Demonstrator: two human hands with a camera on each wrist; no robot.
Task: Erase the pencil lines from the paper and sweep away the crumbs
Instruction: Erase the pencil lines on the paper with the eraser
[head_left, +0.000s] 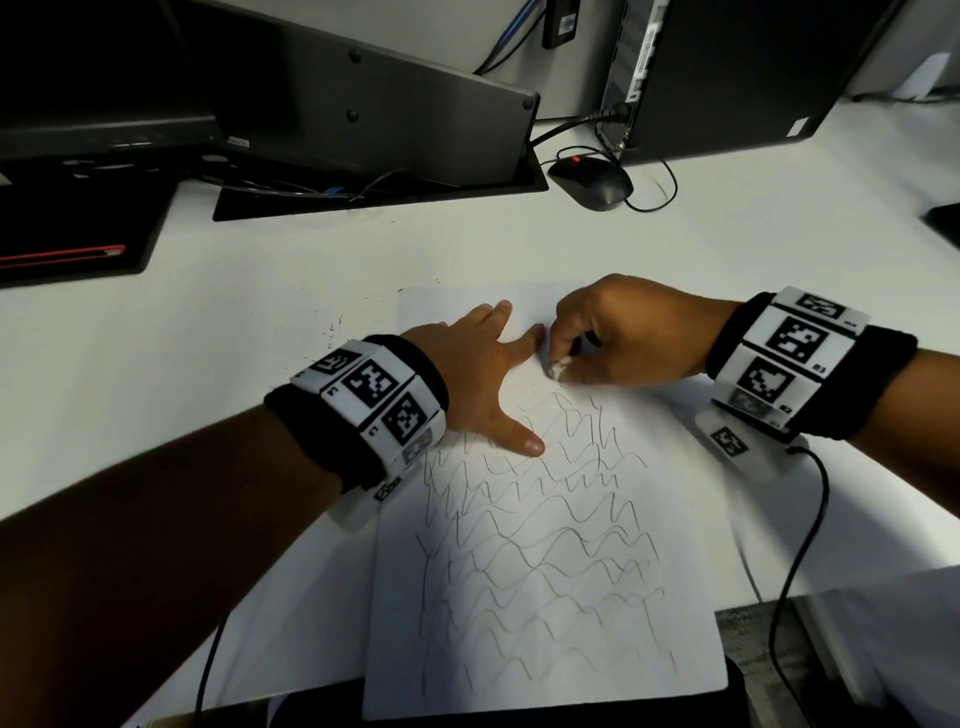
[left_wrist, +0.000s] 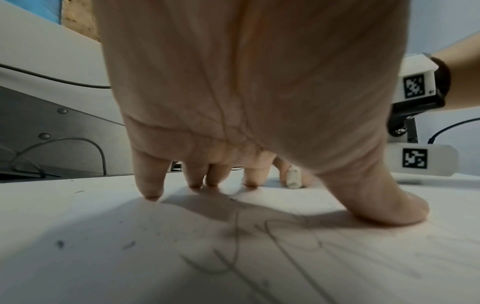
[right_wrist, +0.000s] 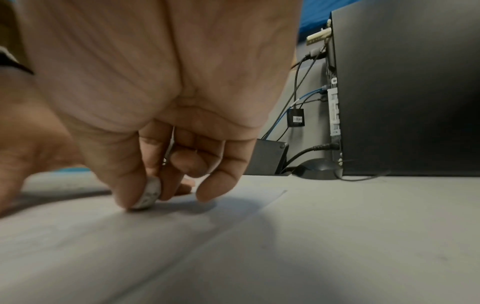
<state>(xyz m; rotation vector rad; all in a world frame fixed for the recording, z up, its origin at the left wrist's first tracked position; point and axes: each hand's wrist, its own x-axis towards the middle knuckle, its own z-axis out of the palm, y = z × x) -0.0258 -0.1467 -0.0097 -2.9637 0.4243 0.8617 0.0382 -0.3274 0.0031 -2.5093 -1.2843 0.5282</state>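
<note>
- My left hand lies spread on the far left part of the paper, fingers straight and apart, fingertips and thumb pressing the sheet to the white table.
- My right hand pinches a small white eraser between thumb and curled fingers, so my grip is clamped on it; its lower end touches the paper just right of my left index finger.
- In the right wrist view the eraser is smudged grey and meets the sheet beside my thumb tip.
- The paper's far strip, around my hands, looks clean, while wavy pencil lines cover the middle and near part, starting just near of the eraser.
- Dark crumbs lie scattered on the table just left of the paper's far corner; a few specks lie near my left fingers.
- Far on the table sit a black mouse and a computer tower.
</note>
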